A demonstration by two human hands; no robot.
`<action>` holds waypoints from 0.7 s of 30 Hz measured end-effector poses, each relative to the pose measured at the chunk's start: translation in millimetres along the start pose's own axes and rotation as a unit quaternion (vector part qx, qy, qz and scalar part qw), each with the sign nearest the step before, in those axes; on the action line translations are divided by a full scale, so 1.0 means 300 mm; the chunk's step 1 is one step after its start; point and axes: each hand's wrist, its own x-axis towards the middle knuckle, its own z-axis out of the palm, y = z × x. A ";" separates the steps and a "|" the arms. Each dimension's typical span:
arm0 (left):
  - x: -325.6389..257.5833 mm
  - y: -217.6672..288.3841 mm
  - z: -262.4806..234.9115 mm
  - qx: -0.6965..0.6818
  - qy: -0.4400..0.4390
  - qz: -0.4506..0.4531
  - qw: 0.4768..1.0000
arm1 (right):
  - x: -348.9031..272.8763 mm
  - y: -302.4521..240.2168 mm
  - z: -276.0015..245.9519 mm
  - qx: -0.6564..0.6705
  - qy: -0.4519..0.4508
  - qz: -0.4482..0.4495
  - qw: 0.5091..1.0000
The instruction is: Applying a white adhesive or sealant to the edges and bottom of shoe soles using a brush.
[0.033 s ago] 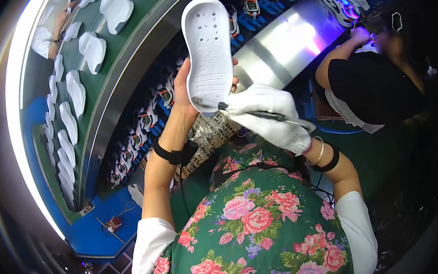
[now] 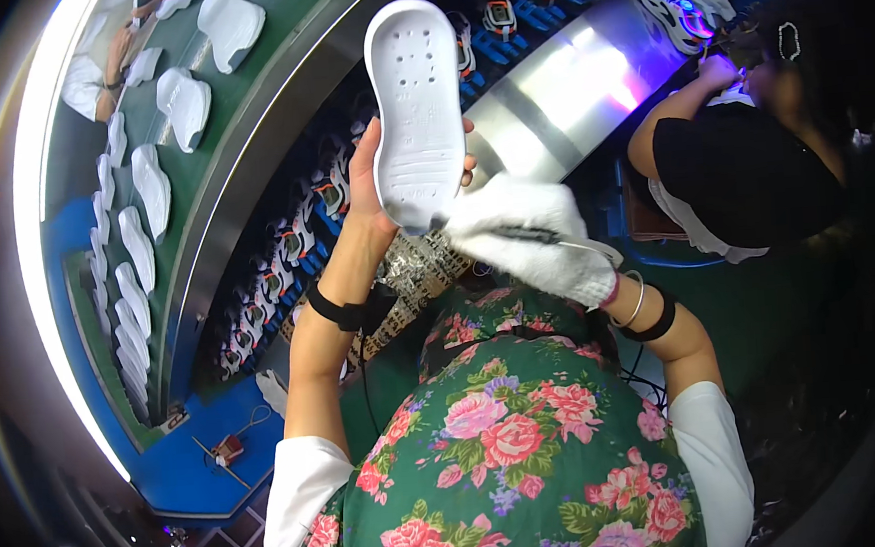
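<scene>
The white sole [image 2: 416,114] stands at twelve o'clock, its inner face to the camera and its narrower end towards six o'clock; the bare left hand [image 2: 371,182] holds it from behind, thumb along its nine o'clock edge and fingertips curled round its three o'clock edge, the grip closed as far as the sole's width allows; the right hand [image 2: 530,233], in a white knitted glove, has its fingers folded tightly round a slim dark tool [image 2: 525,234]; the tool's tip meets the sole's lower end at about five o'clock, too blurred to tell whether it touches; a grey smudge marks that end; at ten o'clock, more white soles [image 2: 152,193] lie along a green belt [image 2: 184,184]; between two and three o'clock, a co-worker [image 2: 752,169] in black bends beside a metal surface [image 2: 509,134].
</scene>
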 end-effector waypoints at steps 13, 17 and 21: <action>-0.012 -0.131 0.013 -0.002 0.047 -0.031 0.998 | 0.160 0.024 -0.210 -0.191 0.080 -0.125 0.970; 0.049 -0.114 0.015 -0.036 0.103 -0.003 0.994 | 0.095 0.029 -0.174 -0.278 0.026 -0.229 0.933; 0.101 -0.025 0.046 0.034 -0.001 0.006 0.999 | 0.002 -0.076 -0.209 -0.006 0.011 -0.048 0.999</action>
